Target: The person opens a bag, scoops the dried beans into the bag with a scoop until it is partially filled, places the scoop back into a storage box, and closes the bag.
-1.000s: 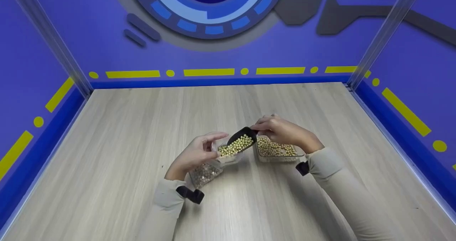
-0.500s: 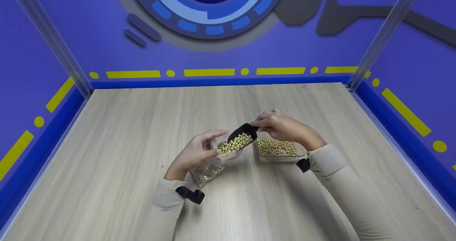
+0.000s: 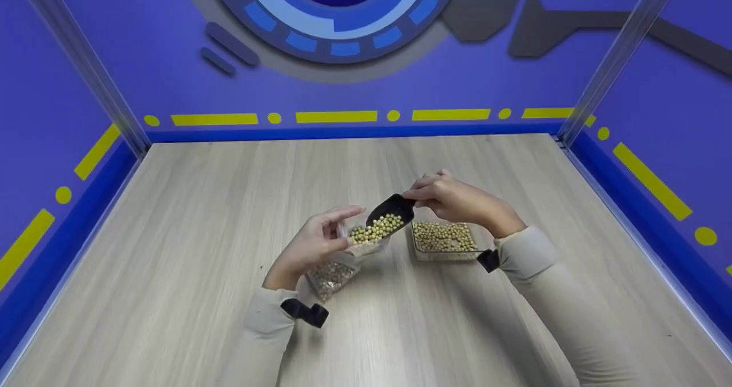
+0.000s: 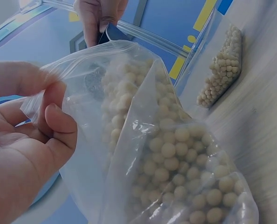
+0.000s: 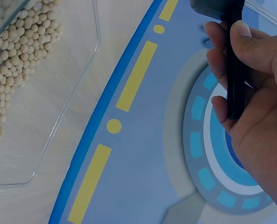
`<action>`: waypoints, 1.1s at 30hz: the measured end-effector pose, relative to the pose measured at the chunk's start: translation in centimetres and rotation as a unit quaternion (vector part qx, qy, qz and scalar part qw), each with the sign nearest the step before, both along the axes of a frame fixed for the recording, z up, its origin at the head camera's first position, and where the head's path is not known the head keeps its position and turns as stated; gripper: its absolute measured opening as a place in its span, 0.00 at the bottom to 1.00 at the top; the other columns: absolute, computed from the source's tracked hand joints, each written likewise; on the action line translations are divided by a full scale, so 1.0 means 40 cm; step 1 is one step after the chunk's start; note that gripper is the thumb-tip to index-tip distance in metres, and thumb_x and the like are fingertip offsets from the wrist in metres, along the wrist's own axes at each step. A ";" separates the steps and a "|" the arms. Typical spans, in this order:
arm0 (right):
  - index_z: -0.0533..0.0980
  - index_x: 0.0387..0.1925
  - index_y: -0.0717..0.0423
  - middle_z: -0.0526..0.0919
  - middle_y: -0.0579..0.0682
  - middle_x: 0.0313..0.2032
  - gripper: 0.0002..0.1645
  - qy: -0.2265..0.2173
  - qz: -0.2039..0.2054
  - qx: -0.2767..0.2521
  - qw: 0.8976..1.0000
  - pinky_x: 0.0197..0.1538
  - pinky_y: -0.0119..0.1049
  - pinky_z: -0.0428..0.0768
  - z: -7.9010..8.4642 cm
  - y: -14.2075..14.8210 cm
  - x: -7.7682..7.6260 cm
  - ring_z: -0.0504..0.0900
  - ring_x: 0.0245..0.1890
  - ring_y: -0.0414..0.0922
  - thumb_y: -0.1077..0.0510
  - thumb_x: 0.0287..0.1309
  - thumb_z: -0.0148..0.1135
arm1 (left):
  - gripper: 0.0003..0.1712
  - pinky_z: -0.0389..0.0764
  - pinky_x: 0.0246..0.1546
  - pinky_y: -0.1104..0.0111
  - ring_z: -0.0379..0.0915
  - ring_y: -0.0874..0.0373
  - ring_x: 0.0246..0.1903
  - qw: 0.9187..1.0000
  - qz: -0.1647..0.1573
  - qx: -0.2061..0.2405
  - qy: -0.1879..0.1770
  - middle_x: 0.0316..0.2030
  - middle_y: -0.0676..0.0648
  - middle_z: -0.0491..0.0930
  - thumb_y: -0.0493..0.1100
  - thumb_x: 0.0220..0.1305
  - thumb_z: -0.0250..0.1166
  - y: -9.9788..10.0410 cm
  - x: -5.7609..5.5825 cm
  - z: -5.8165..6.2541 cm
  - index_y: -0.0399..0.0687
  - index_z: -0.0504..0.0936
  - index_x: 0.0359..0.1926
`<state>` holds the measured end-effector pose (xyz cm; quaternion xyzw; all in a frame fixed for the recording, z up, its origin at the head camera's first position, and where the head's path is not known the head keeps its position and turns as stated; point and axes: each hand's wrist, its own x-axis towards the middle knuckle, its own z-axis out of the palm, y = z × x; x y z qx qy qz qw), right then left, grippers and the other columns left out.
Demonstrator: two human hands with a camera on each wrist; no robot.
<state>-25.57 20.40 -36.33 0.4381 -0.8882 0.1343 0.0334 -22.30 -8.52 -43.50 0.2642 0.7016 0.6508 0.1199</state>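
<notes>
My right hand [image 3: 460,200] grips the black handle of a scoop [image 5: 235,70], with fingers and thumb wrapped round it. The scoop tilts down to the left, and pale yellow round beans [image 3: 384,225] lie from its bowl to the mouth of a clear plastic bag. My left hand [image 3: 314,237] pinches the edge of that zip bag [image 4: 143,140] between thumb and fingers, its mouth spread. Many beans fill the lower part of the bag, as the left wrist view shows. Right of the bag stands a clear rectangular container [image 3: 449,255] holding more beans.
The wooden table [image 3: 229,192] carries the bag and the container close together near its middle. Blue panels [image 3: 343,95] with yellow marks enclose the back and both sides. Each wrist wears a black strap mount [image 3: 306,312].
My right hand has risen slightly and drawn away, tipping the scoop more steeply. Fewer beans lie in its bowl now. The left hand has stayed almost still at the bag.
</notes>
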 end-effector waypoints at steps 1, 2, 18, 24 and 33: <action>0.78 0.55 0.61 0.83 0.55 0.46 0.19 0.004 0.001 0.000 1.000 0.47 0.44 0.64 0.001 0.000 -0.001 0.80 0.47 0.51 0.66 0.62 0.57 | 0.33 0.71 0.27 0.79 0.64 0.66 0.27 1.000 0.000 0.001 -0.001 0.31 0.49 0.69 0.25 0.54 0.57 0.000 0.000 0.000 0.32 0.68 0.65; 0.78 0.55 0.61 0.83 0.55 0.46 0.19 0.010 0.001 0.000 1.000 0.47 0.43 0.64 0.002 0.001 -0.001 0.80 0.47 0.51 0.66 0.61 0.57 | 0.33 0.70 0.26 0.79 0.64 0.66 0.26 1.000 0.000 0.000 -0.001 0.30 0.49 0.68 0.25 0.54 0.57 -0.001 0.001 0.001 0.33 0.68 0.65; 0.81 0.51 0.59 0.84 0.53 0.43 0.18 0.052 0.008 0.017 0.998 0.45 0.43 0.64 0.016 0.000 -0.005 0.80 0.43 0.50 0.66 0.59 0.60 | 0.33 0.70 0.26 0.79 0.63 0.66 0.26 1.000 0.003 0.006 -0.010 0.28 0.52 0.68 0.26 0.56 0.58 -0.002 0.000 -0.001 0.32 0.68 0.65; 0.81 0.50 0.59 0.85 0.53 0.42 0.17 0.061 0.009 0.019 0.998 0.44 0.44 0.65 0.022 -0.002 -0.004 0.80 0.43 0.51 0.66 0.58 0.61 | 0.33 0.71 0.27 0.78 0.64 0.66 0.26 1.000 0.005 0.003 -0.010 0.27 0.53 0.68 0.26 0.55 0.59 -0.003 0.001 -0.002 0.34 0.69 0.65; 0.82 0.49 0.58 0.85 0.51 0.41 0.17 0.068 0.009 0.014 0.998 0.46 0.44 0.65 0.037 -0.004 -0.005 0.80 0.43 0.50 0.67 0.58 0.61 | 0.33 0.71 0.27 0.79 0.64 0.66 0.27 0.999 0.010 0.024 -0.019 0.31 0.49 0.68 0.24 0.54 0.57 -0.001 0.002 0.003 0.31 0.68 0.65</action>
